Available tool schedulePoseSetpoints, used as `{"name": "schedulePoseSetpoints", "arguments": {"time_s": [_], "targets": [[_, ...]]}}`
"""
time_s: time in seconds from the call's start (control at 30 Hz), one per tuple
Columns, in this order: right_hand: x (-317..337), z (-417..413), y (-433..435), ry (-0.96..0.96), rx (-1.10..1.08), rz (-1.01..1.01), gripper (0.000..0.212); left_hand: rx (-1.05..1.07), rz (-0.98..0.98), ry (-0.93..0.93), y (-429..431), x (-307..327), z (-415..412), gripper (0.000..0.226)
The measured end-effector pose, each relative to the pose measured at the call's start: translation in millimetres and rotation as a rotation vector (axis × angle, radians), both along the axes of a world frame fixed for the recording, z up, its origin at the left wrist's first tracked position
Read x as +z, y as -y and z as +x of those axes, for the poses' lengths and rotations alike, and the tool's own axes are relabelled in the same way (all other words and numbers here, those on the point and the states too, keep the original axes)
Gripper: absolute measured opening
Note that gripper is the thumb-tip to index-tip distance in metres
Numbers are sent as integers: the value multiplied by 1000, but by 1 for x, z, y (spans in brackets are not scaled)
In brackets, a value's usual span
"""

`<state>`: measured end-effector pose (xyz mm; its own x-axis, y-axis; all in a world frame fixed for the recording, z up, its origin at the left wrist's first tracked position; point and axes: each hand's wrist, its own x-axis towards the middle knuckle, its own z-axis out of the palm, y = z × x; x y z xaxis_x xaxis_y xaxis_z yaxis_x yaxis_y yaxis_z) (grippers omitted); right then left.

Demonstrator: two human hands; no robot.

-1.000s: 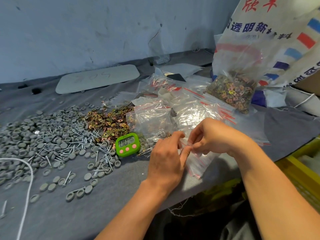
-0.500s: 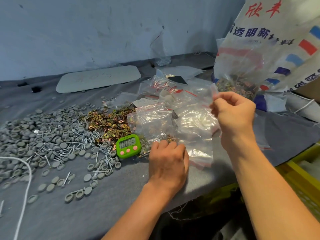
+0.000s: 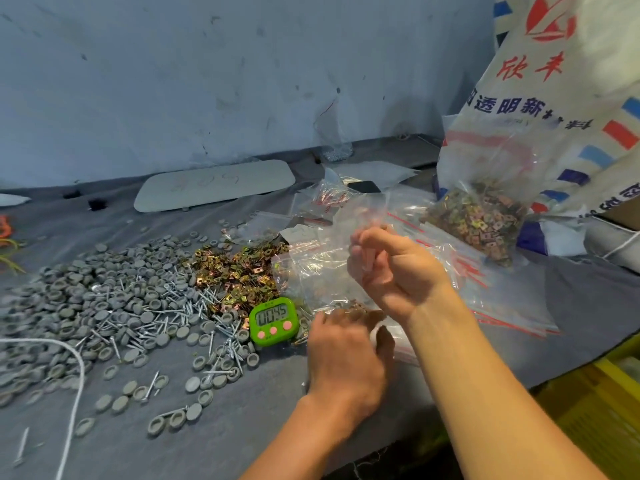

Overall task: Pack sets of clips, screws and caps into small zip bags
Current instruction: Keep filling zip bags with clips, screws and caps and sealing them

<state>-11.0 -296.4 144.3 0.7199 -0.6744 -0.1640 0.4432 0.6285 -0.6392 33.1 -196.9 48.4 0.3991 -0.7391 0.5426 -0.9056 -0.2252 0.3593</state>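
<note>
At 6 o'clock your left hand (image 3: 346, 355) rests on the heap of clear red-striped zip bags (image 3: 460, 271) — its grip I cannot tell. At 12, your right hand (image 3: 391, 271) pinches one small clear zip bag (image 3: 363, 213) aloft — likely featherlight, limp, slippery; hold its stiffer zip edge.

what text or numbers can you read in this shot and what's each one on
"00 45": display of the green timer.
"欣丰", in red: the woven sack.
"透明新材料", in blue: same sack, last characters creased.
Faint handwriting on the white board: unreadable.
Red print on the zip bags: too small.
</note>
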Motion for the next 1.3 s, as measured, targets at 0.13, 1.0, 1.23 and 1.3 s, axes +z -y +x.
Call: {"name": "schedulePoseSetpoints", "arguments": {"time_s": [0.13,1.0,1.23,1.3], "targets": [[-5,14,-8,-175,-12,-298,27,222,-320,-321,-36,25,33,15],[-31,187,-163,-482,69,-1193,17,451,-198,-629,-193,72,235,18],[-27,186,-162,-400,422,-831,22,344,-185,-586,-195,74,225,20],[-26,185,-157,-407,445,-856,25,314,-157,-574,-195,73,223,22]]}}
